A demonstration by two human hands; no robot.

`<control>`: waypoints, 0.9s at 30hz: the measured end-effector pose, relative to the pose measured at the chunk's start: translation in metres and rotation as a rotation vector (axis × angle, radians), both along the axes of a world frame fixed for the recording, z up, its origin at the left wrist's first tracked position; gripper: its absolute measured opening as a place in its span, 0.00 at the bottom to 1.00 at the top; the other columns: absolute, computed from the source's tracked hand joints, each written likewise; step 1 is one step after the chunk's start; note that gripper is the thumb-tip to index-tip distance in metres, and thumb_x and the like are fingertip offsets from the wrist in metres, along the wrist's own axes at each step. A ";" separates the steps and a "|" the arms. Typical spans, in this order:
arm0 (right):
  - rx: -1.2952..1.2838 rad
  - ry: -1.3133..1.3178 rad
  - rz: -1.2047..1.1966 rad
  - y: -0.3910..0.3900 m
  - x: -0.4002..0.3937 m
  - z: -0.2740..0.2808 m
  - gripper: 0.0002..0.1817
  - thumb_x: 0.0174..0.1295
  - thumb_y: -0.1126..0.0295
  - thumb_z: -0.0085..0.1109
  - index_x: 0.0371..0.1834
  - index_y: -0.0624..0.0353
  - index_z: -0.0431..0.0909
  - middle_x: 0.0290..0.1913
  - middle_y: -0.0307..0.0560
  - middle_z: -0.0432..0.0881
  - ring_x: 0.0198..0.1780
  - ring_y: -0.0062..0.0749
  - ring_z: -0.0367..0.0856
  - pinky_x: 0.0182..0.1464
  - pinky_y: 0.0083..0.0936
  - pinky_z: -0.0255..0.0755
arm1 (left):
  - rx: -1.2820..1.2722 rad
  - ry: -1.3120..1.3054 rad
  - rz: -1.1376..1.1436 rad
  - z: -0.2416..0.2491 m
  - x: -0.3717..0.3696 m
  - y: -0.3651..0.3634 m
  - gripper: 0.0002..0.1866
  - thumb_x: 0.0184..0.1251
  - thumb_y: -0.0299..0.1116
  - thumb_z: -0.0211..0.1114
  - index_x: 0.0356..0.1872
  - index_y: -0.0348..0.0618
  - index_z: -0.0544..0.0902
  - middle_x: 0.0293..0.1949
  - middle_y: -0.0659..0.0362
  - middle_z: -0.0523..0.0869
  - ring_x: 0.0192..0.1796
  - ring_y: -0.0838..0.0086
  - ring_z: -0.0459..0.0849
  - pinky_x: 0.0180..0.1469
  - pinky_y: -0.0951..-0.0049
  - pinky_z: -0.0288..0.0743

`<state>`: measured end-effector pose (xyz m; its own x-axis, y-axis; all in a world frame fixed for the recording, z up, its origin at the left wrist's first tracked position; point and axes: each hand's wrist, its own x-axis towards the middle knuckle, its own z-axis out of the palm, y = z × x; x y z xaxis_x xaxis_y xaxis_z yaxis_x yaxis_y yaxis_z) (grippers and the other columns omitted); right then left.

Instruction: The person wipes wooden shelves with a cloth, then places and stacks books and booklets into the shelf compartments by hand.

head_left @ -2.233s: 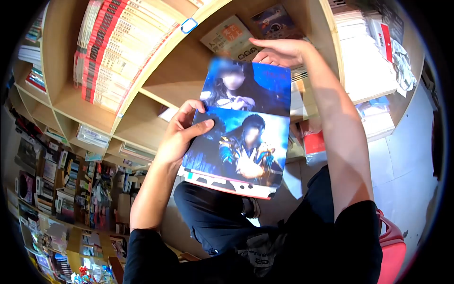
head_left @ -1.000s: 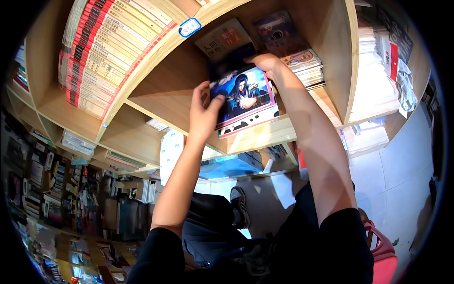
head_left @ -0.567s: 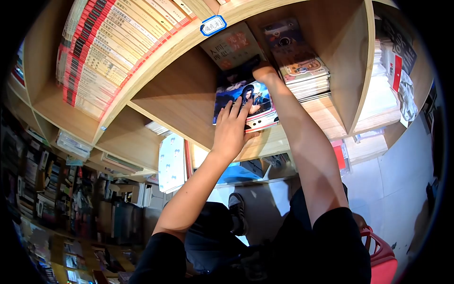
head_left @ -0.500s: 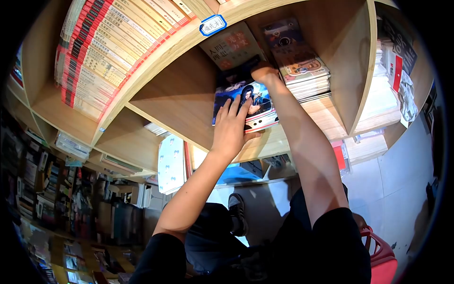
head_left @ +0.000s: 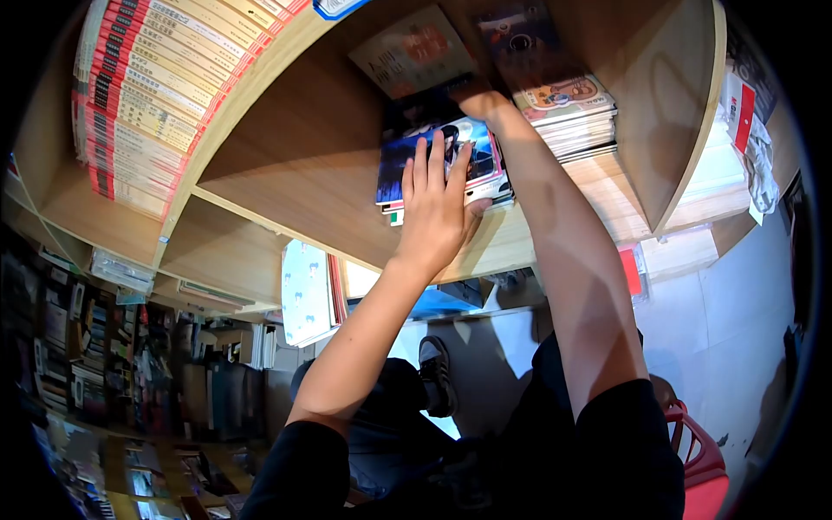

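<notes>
A small pile of books with a dark blue illustrated cover [head_left: 394,167] on top lies in the middle shelf compartment. My left hand [head_left: 436,204] lies on the pile's front part, its fingers spread over the cover and its thumb at the front edge. Deeper in the compartment, my right hand [head_left: 485,106] is at the pile's back right side; its fingertips are in shadow and I cannot make out what they hold. Behind the pile leans a pale book with red characters [head_left: 414,54]. To the right stands a stack of notebooks [head_left: 574,113].
Red-and-cream book spines [head_left: 156,87] fill the upper left shelf. Below hang a patterned white book [head_left: 308,295] and a blue box [head_left: 446,297]. A wooden divider [head_left: 672,104] rises at right. A red stool [head_left: 704,459] stands lower right.
The view has shifted, with the label moving up to the top edge. My left hand stays on the cover, and more of the books beneath it now shows at the pile's front.
</notes>
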<state>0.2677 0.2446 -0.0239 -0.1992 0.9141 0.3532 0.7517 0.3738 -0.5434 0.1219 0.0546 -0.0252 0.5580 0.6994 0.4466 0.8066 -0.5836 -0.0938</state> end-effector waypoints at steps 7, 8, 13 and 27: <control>0.058 0.019 -0.037 0.001 0.002 -0.008 0.31 0.67 0.64 0.46 0.75 0.54 0.59 0.76 0.54 0.56 0.76 0.43 0.53 0.76 0.31 0.47 | 0.021 -0.088 0.218 -0.011 0.022 -0.015 0.37 0.68 0.42 0.62 0.74 0.44 0.58 0.76 0.34 0.46 0.77 0.36 0.42 0.72 0.35 0.35; 0.066 0.026 -0.044 0.001 0.001 -0.011 0.31 0.67 0.64 0.47 0.74 0.54 0.59 0.75 0.54 0.57 0.76 0.42 0.54 0.76 0.31 0.48 | 0.004 -0.143 0.218 -0.016 0.022 -0.014 0.37 0.69 0.44 0.61 0.75 0.43 0.58 0.76 0.34 0.45 0.77 0.36 0.41 0.72 0.36 0.34; 0.105 0.036 -0.076 0.008 -0.003 -0.020 0.30 0.66 0.64 0.49 0.73 0.54 0.61 0.73 0.54 0.60 0.74 0.42 0.58 0.74 0.31 0.51 | 0.011 -0.190 0.230 -0.028 0.016 -0.004 0.37 0.70 0.49 0.58 0.74 0.40 0.59 0.75 0.32 0.46 0.77 0.35 0.40 0.72 0.36 0.34; 0.201 0.120 -0.228 0.029 -0.015 -0.043 0.29 0.63 0.66 0.58 0.69 0.55 0.68 0.67 0.56 0.70 0.68 0.42 0.68 0.70 0.30 0.59 | 0.091 -0.184 0.328 -0.042 0.006 -0.006 0.44 0.70 0.58 0.54 0.74 0.33 0.55 0.74 0.28 0.41 0.76 0.32 0.36 0.71 0.31 0.27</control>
